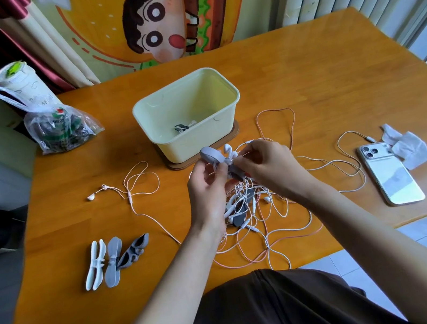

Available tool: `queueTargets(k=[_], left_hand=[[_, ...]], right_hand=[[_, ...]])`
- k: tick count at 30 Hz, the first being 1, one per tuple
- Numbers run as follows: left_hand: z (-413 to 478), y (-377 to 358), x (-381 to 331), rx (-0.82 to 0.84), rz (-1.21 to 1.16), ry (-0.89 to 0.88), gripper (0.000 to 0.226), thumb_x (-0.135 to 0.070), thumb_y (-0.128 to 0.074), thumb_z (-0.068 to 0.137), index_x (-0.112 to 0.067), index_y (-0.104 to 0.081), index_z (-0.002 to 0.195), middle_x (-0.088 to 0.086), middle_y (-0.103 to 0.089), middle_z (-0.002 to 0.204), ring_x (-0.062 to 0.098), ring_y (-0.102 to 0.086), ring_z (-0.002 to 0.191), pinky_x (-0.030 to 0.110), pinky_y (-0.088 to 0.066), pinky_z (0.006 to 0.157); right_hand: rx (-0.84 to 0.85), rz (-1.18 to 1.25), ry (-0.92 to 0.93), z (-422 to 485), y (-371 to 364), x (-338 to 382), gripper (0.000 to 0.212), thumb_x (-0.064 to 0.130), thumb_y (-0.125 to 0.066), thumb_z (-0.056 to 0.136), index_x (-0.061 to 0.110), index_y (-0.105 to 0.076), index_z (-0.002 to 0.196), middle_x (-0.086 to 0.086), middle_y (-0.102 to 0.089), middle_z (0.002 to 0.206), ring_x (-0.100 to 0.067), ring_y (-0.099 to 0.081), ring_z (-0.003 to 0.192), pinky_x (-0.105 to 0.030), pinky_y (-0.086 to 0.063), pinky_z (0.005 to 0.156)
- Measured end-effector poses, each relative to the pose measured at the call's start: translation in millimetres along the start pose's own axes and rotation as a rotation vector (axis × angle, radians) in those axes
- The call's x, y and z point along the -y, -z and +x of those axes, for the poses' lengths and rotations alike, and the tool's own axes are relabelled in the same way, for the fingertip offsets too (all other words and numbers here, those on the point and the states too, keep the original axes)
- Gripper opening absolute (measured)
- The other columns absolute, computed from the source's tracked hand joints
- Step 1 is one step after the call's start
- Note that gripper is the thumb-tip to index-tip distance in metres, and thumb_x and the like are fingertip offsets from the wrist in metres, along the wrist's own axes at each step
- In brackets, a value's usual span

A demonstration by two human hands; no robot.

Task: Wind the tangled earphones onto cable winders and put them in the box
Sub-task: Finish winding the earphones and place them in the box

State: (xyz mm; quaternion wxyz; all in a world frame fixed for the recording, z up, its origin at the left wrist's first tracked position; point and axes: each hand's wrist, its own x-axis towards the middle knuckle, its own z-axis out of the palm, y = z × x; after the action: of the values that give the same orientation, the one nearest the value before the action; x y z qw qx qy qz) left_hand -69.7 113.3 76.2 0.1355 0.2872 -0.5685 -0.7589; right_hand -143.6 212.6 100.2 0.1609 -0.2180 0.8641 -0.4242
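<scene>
At frame centre I see both hands close together above the tabletop. The left hand grips a grey cable winder, and the right hand pinches a white earphone against it. Beneath them the tangled earphones sprawl just below the cream box, which holds one wound set. Three spare winders lie at lower left, and a phone lies at right.

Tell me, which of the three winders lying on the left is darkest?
The dark winder, rightmost of the three. The white winder and the pale grey winder beside it are lighter.
</scene>
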Motion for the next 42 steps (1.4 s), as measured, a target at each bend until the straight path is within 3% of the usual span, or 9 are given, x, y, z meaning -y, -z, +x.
queueTargets(k=[5, 13, 19, 23, 27, 34, 37, 40, 42], left_hand=[[0.9, -0.4, -2.2, 0.038, -0.006, -0.022, 0.020, -0.008, -0.049, 0.097, -0.022, -0.059, 0.107, 0.002, -0.068, 0.106, 0.006, -0.069, 0.089, 0.023, -0.056, 0.074], [1.5, 4.2, -0.7, 0.080, 0.076, -0.087, 0.024, -0.006, -0.049, 0.096, -0.022, -0.057, 0.112, -0.001, -0.068, 0.108, 0.010, -0.067, 0.099, 0.034, -0.055, 0.088], [0.4, 6.2, -3.1, 0.149, 0.046, -0.083, 0.025, -0.009, -0.048, 0.097, -0.020, -0.058, 0.117, 0.000, -0.069, 0.110, 0.012, -0.066, 0.103, 0.033, -0.056, 0.086], [0.6, 5.0, -7.5, 0.156, -0.033, -0.073, 0.023, -0.008, -0.053, 0.093, -0.022, -0.061, 0.109, -0.007, -0.074, 0.097, 0.011, -0.068, 0.097, 0.030, -0.056, 0.083], [1.6, 5.1, -6.8, 0.127, -0.029, -0.083, 0.024, -0.006, -0.055, 0.090, -0.020, -0.061, 0.109, -0.006, -0.072, 0.098, 0.012, -0.069, 0.097, 0.029, -0.057, 0.082], [2.4, 6.7, -4.2, 0.137, 0.110, -0.171, 0.028, -0.011, -0.058, 0.089, -0.026, -0.059, 0.112, 0.002, -0.068, 0.112, 0.019, -0.064, 0.109, 0.043, -0.052, 0.094], [2.0, 8.3, -5.9, 0.178, 0.146, -0.198, 0.030, -0.021, -0.061, 0.083, -0.030, -0.058, 0.111, 0.000, -0.067, 0.114, 0.018, -0.063, 0.110, 0.043, -0.051, 0.095], [1.5, 11.1, -5.7, 0.222, 0.143, -0.191, 0.033, -0.027, -0.061, 0.080, -0.031, -0.058, 0.112, -0.001, -0.067, 0.116, 0.019, -0.062, 0.113, 0.044, -0.051, 0.096], [1.3, 13.0, -5.0, 0.246, 0.129, -0.168, 0.031, -0.028, -0.060, 0.080, -0.031, -0.059, 0.111, -0.007, -0.069, 0.111, 0.017, -0.063, 0.112, 0.042, -0.052, 0.095]], right_hand=[[-0.072, -0.014, 0.059, -2.8, -2.1, -1.0, 0.016, 0.030, -0.060, 0.089, 0.016, -0.056, 0.082, 0.015, -0.053, 0.065, 0.002, -0.051, 0.054, -0.008, -0.038, 0.048], [-0.041, 0.017, 0.047, -0.5, -2.2, -5.1, 0.016, 0.029, -0.060, 0.089, 0.016, -0.056, 0.081, 0.009, -0.056, 0.067, -0.006, -0.050, 0.057, -0.012, -0.037, 0.046], [-0.114, -0.044, 0.136, -2.2, -1.9, -1.5, 0.013, 0.030, -0.060, 0.090, 0.019, -0.053, 0.085, 0.006, -0.061, 0.070, -0.011, -0.057, 0.061, -0.022, -0.043, 0.054], [-0.141, -0.028, 0.163, -2.2, 0.1, 0.6, 0.013, 0.029, -0.061, 0.089, 0.020, -0.054, 0.084, 0.014, -0.056, 0.065, -0.006, -0.056, 0.059, -0.016, -0.041, 0.053], [-0.154, 0.004, 0.165, -5.3, -4.4, -1.4, 0.014, 0.029, -0.061, 0.088, 0.018, -0.055, 0.082, 0.010, -0.059, 0.066, -0.011, -0.057, 0.061, -0.023, -0.042, 0.054], [-0.131, 0.038, 0.085, -3.0, -3.8, -5.5, 0.020, 0.029, -0.064, 0.086, 0.010, -0.061, 0.082, -0.001, -0.064, 0.069, -0.021, -0.059, 0.064, -0.034, -0.043, 0.056], [-0.068, 0.137, 0.029, -3.4, -3.1, -7.4, 0.017, 0.027, -0.064, 0.086, 0.014, -0.058, 0.078, -0.004, -0.066, 0.072, -0.025, -0.064, 0.070, -0.037, -0.053, 0.062], [0.029, 0.276, -0.043, -1.9, -0.7, -10.5, 0.017, 0.026, -0.064, 0.086, 0.013, -0.058, 0.076, -0.013, -0.069, 0.077, -0.033, -0.068, 0.077, -0.053, -0.055, 0.072], [0.076, 0.308, -0.054, -1.2, 1.9, -10.9, 0.018, 0.027, -0.064, 0.087, 0.010, -0.059, 0.080, -0.013, -0.069, 0.079, -0.030, -0.069, 0.078, -0.051, -0.056, 0.073]])
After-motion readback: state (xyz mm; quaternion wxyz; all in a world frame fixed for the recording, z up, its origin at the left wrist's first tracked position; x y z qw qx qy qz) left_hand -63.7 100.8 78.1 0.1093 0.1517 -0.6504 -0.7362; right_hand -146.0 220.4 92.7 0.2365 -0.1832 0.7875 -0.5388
